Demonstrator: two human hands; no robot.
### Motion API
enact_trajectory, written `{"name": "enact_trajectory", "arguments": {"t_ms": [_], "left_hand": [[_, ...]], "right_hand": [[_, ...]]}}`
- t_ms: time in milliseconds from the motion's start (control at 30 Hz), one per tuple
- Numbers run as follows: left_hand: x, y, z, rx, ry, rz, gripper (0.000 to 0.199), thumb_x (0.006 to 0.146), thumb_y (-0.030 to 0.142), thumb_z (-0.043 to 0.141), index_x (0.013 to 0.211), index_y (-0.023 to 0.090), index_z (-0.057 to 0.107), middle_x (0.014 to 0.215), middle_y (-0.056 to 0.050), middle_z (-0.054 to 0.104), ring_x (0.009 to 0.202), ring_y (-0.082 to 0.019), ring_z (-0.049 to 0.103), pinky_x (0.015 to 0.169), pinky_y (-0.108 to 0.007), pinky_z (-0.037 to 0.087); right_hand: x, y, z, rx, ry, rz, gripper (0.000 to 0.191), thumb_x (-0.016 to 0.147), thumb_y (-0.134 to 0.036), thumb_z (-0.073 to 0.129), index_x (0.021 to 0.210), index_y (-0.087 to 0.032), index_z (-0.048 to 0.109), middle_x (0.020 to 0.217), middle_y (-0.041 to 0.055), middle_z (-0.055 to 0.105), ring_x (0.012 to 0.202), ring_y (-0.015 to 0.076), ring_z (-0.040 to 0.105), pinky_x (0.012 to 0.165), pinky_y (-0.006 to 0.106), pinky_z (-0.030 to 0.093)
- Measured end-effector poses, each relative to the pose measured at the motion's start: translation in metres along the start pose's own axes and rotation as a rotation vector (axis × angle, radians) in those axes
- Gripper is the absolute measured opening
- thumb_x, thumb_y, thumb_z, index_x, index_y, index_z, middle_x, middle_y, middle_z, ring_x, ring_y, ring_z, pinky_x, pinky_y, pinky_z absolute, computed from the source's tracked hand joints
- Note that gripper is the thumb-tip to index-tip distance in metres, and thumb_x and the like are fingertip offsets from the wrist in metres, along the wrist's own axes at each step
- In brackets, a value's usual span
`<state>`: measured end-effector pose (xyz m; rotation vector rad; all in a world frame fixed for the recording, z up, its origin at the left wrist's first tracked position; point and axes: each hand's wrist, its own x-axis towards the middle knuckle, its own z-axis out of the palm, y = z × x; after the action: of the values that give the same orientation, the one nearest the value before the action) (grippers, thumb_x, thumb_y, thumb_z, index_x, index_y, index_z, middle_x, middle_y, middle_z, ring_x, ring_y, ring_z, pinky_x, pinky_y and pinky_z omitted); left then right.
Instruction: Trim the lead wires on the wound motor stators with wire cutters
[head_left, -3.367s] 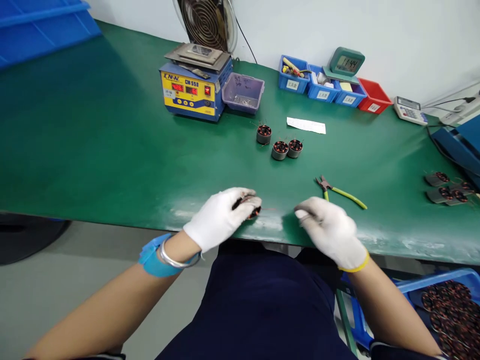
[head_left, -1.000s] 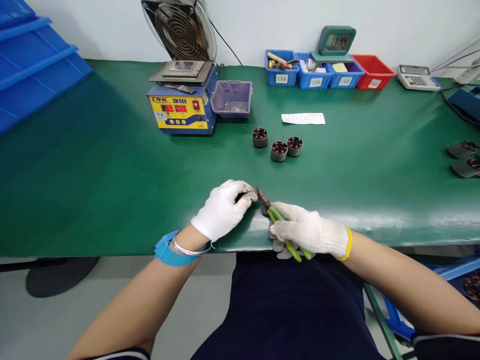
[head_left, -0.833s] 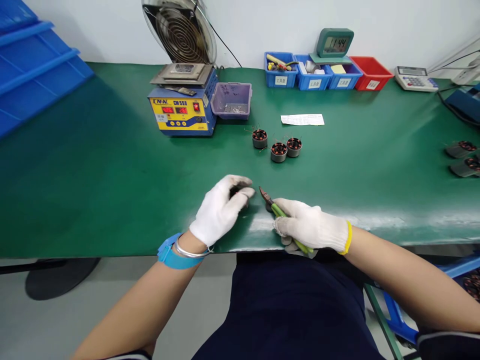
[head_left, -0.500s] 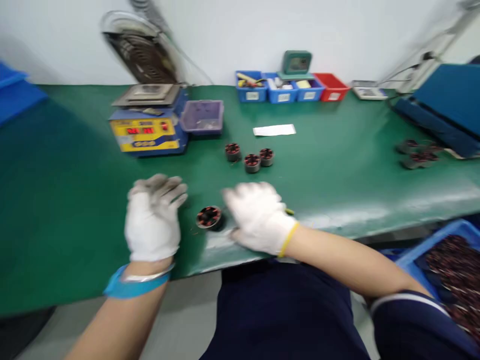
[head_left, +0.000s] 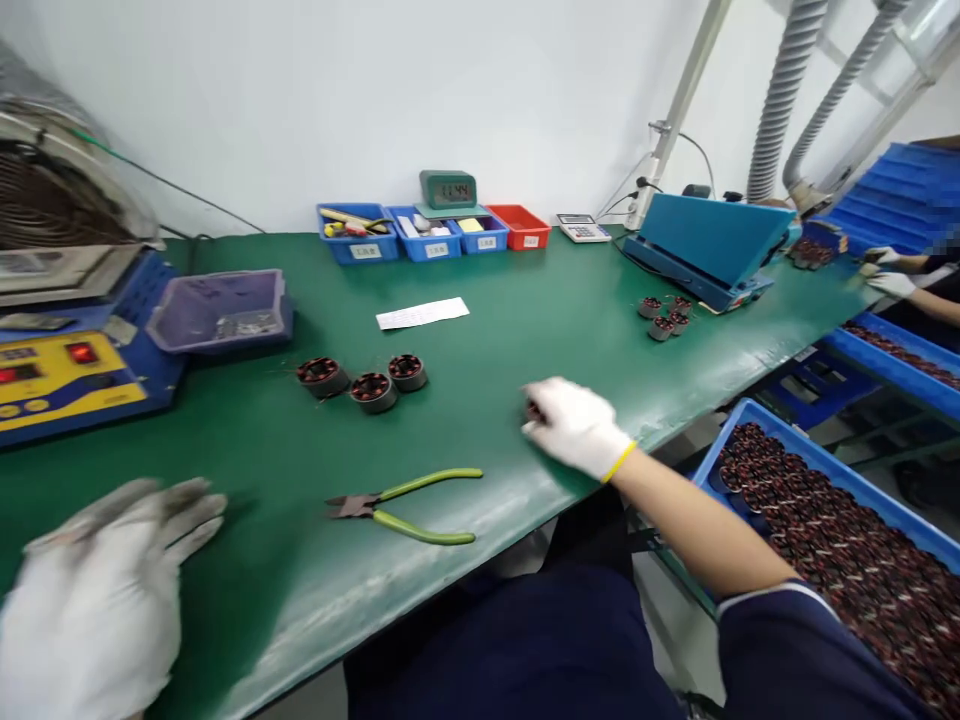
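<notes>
My right hand [head_left: 574,425], in a white glove with a yellow cuff, is closed round a motor stator [head_left: 534,410] just above the green table; only a bit of the copper winding shows. At the lower left my gloved left hand [head_left: 112,590] is held over the table, fingers apart and holding nothing. Between my hands lie cutting pliers [head_left: 409,507] with green handles, their jaws pointing left. Beyond them stand three stators, a left one [head_left: 322,377], a front one [head_left: 373,392] and a right one [head_left: 407,372].
A purple tray [head_left: 221,310] adjoins the yellow-fronted machine [head_left: 67,375]. Small labelled bins [head_left: 360,247] and a clock [head_left: 448,189] line the wall. More stators [head_left: 660,328] stand near a teal machine [head_left: 705,250]. A blue crate [head_left: 731,430] of stators is at right. A co-worker's gloved hands [head_left: 889,275] show beyond.
My view has swung right. My right hand has closed on the stator that stood between my hands and carried it right. The pliers, mostly covered before, now show fully.
</notes>
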<state>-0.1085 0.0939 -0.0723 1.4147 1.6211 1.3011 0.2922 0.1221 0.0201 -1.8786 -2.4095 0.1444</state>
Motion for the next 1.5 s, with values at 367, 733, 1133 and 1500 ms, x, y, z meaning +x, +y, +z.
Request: {"name": "enact_trajectory", "arguments": {"t_ms": [367,733,1133,1500], "left_hand": [[0.063,0.063,0.058,0.645,-0.022,-0.021,0.113,0.064,0.05,0.079,0.153,0.022,0.016,0.148,-0.019,0.041,0.131,-0.039,0.047,0.109,-0.053,0.042],[0.117,0.061,0.071,0.494,-0.058,0.031,0.097,0.068,0.035,0.075,0.149,0.014,0.026,0.127,-0.015,0.061,0.113,-0.025,0.061,0.104,-0.039,0.046],[-0.069,0.09,0.051,0.677,-0.157,-0.067,0.112,0.054,0.067,0.079,0.146,0.023,0.032,0.112,-0.008,0.062,0.094,-0.028,0.066,0.084,-0.04,0.056],[-0.048,0.09,0.028,0.287,-0.448,0.163,0.007,0.078,0.019,0.064,0.076,0.021,0.07,0.098,0.0,0.066,0.087,-0.014,0.065,0.08,-0.026,0.054]], "right_hand": [[-0.031,-0.096,0.039,0.153,0.018,-0.446,0.063,0.084,-0.044,0.056,0.139,-0.018,0.043,0.116,0.0122,0.061,0.097,0.0276,0.06,0.081,0.038,0.05],[-0.025,-0.049,0.05,-0.047,0.058,0.034,0.036,0.094,-0.033,0.041,0.127,-0.026,0.055,0.099,0.0059,0.063,0.078,0.0217,0.062,0.056,0.03,0.036],[-0.027,-0.074,0.068,0.316,0.386,-0.57,0.065,0.074,-0.059,0.068,0.119,-0.013,0.056,0.109,0.0124,0.064,0.104,0.0289,0.058,0.108,0.049,0.039],[-0.004,-0.139,0.073,0.372,0.098,-0.461,0.042,0.075,-0.051,0.069,0.098,-0.016,0.064,0.088,0.007,0.062,0.085,0.0254,0.057,0.095,0.045,0.044]]}}
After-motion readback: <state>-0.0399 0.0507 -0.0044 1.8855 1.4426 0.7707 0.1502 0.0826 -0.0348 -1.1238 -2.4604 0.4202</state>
